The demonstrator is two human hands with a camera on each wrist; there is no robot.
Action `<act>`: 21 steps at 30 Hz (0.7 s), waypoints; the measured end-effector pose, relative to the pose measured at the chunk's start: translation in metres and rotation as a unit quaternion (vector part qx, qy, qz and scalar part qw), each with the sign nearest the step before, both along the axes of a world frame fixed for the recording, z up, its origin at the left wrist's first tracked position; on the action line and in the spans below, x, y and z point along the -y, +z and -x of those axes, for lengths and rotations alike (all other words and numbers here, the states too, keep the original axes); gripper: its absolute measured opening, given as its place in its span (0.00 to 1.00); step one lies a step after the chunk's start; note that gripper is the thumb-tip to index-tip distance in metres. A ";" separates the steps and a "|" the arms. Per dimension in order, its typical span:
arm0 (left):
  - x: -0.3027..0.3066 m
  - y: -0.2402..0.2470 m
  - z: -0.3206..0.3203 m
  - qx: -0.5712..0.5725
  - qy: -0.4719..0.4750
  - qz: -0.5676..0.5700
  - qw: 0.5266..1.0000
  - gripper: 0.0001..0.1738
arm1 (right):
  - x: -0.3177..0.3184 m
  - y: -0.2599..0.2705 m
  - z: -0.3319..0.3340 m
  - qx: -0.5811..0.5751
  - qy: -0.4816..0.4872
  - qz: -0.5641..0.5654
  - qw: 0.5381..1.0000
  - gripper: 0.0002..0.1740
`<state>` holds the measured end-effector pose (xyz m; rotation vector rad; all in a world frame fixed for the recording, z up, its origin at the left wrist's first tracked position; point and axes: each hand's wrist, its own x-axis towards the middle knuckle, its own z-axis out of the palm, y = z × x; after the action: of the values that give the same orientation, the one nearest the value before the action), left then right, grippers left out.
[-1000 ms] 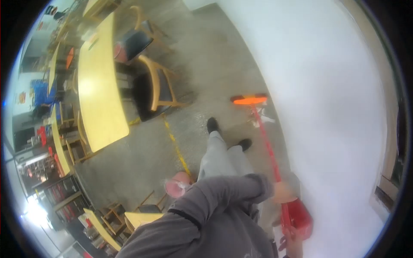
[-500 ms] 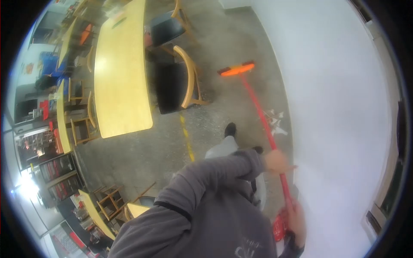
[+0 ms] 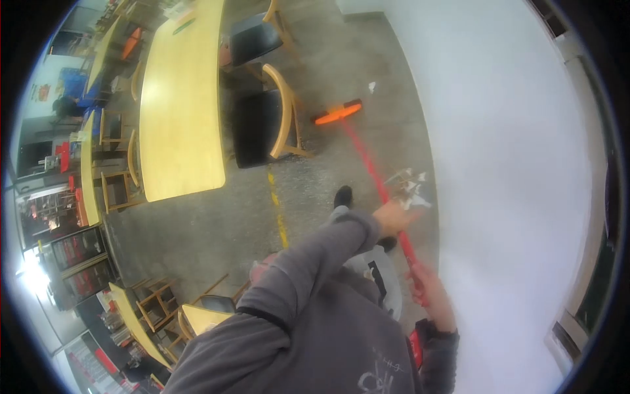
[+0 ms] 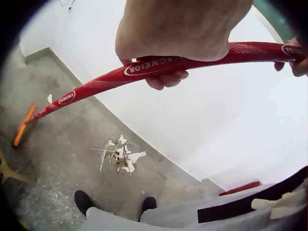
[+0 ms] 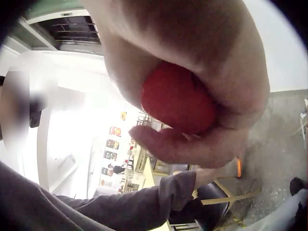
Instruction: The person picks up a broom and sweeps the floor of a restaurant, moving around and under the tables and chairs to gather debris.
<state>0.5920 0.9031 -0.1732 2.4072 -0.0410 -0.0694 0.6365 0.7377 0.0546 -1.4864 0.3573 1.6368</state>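
A broom with an orange head (image 3: 338, 113) and a long red handle (image 4: 108, 82) reaches out over the floor. My left hand (image 3: 392, 218) grips the handle partway down, its fingertips showing under the pole in the left wrist view. Nearer my body, my right hand (image 3: 433, 295) wraps round the handle's top, and the rounded red end (image 5: 175, 98) fills its grasp. The broom head lies beyond a small heap of litter (image 4: 122, 155), made of white paper scraps and thin sticks. One loose white scrap (image 3: 372, 86) lies farther off, past the broom head.
To the right runs a white wall (image 3: 505, 164). A chair (image 3: 266, 125) with a black seat stands at a long pale table (image 3: 180, 111) on the left. Yellow tape (image 3: 277, 207) marks the floor. Something red (image 4: 240, 187) shows low by the wall.
The broom head has swung left and away from the litter heap, uncovering it. My left hand has shifted forward and left, and my right hand, first low near a red dustpan, has risen along the handle.
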 end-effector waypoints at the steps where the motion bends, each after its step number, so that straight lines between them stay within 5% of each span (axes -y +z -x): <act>1: 0.016 0.000 0.000 -0.020 -0.026 0.010 0.999 0.25 | 0.013 0.005 0.003 0.019 0.016 0.013 1.000 0.21; 7: 0.131 0.060 -0.004 -0.024 -0.181 -0.007 0.983 0.25 | 0.144 0.043 0.015 0.021 0.053 0.041 0.998 0.23; 10: 0.179 0.073 -0.004 0.068 -0.159 -0.029 0.984 0.21 | 0.191 0.053 0.010 0.020 0.050 0.023 0.998 0.24; 16: 0.178 0.079 -0.041 -0.013 -0.149 -0.139 0.979 0.15 | 0.211 0.025 -0.010 0.087 0.067 -0.047 0.993 0.23; 18: 0.160 0.059 -0.049 -0.110 -0.034 -0.126 0.985 0.15 | 0.195 0.010 -0.015 0.132 0.090 -0.100 0.982 0.18; 21: 0.119 0.048 -0.052 -0.023 0.176 0.012 0.984 0.19 | 0.151 -0.027 -0.031 0.122 0.044 -0.140 0.982 0.13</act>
<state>0.6438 0.7837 -0.1248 2.3525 0.4013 0.0388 0.6672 0.5866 0.0274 -1.4798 -0.0728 1.4808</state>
